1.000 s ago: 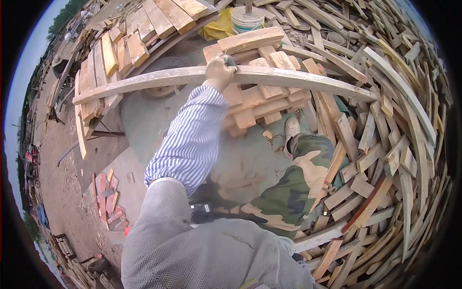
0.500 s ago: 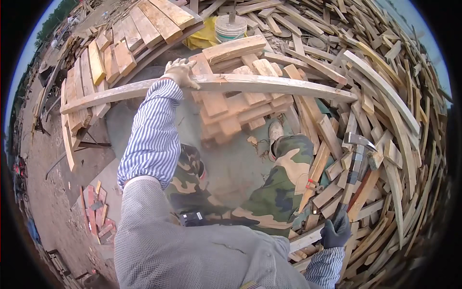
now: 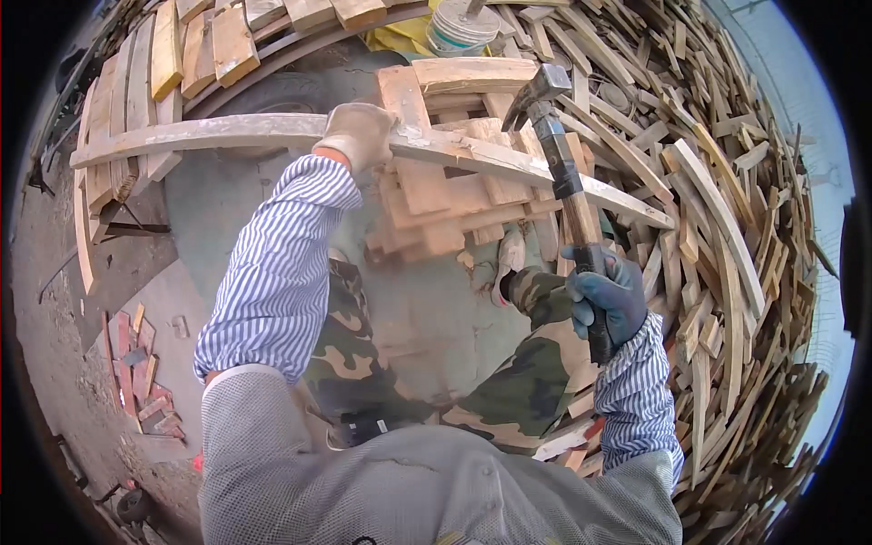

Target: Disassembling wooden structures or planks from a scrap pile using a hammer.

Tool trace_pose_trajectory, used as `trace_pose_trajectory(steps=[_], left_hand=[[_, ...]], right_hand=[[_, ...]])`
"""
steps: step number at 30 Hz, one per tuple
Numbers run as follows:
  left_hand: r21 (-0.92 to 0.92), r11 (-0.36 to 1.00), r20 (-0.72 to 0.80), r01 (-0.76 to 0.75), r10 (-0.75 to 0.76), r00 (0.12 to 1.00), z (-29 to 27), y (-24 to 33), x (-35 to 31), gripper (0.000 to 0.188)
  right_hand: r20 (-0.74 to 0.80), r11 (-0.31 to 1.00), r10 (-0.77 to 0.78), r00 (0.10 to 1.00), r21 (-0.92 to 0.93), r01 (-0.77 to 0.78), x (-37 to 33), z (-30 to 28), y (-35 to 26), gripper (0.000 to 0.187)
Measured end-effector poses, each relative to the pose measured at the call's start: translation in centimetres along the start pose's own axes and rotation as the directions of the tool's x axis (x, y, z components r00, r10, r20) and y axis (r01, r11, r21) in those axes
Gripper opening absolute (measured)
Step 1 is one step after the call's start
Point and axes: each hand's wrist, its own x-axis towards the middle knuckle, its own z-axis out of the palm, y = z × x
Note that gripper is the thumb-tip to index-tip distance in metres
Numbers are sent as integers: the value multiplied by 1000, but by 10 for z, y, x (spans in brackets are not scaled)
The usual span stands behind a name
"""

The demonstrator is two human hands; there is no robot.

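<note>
A long, pale wooden beam (image 3: 227, 132) lies across the view from left to right, over a stack of short wood blocks (image 3: 420, 186). My left hand (image 3: 357, 136), in a whitish glove, is closed around the beam near its middle. In my right hand (image 3: 610, 295), gloved in dark blue-grey, is a claw hammer (image 3: 574, 195) held by its handle. The hammer stands raised, its metal head above the right half of the beam. Part of the beam is hidden behind my left glove and the hammer handle.
Loose scrap wood (image 3: 727, 236) is heaped all along the right side. Planks (image 3: 136, 86) lie side by side at the far left. A white bucket (image 3: 459, 29) stands beside yellow sheeting (image 3: 404, 38) at the back. Reddish wood pieces (image 3: 136, 381) lie on the ground at left.
My right hand has swung the hammer up from low on the right to above the beam. My left hand stays on the beam, whose left end sits further left in view.
</note>
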Motion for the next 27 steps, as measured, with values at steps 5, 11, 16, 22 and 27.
trace_pose_trajectory(steps=[5,11,16,22,27], left_hand=[[-15,999,-46,-45,44,998,7,-3,0,36],[-52,995,-152,-85,76,985,12,-7,-2,23],[-53,993,-184,-109,97,978,14,-8,-2,21],[-61,993,-200,-99,85,976,15,-9,-4,22],[-38,994,-214,-103,93,972,18,-10,-3,23]], right_hand=[[99,959,173,980,-244,-145,45,20,-21,41],[25,861,305,952,-435,-265,56,14,-44,24],[-153,512,197,968,-827,-234,55,46,-73,20],[-77,486,324,943,-842,-235,65,75,-112,25],[-93,392,277,956,-898,-201,66,72,-114,23]])
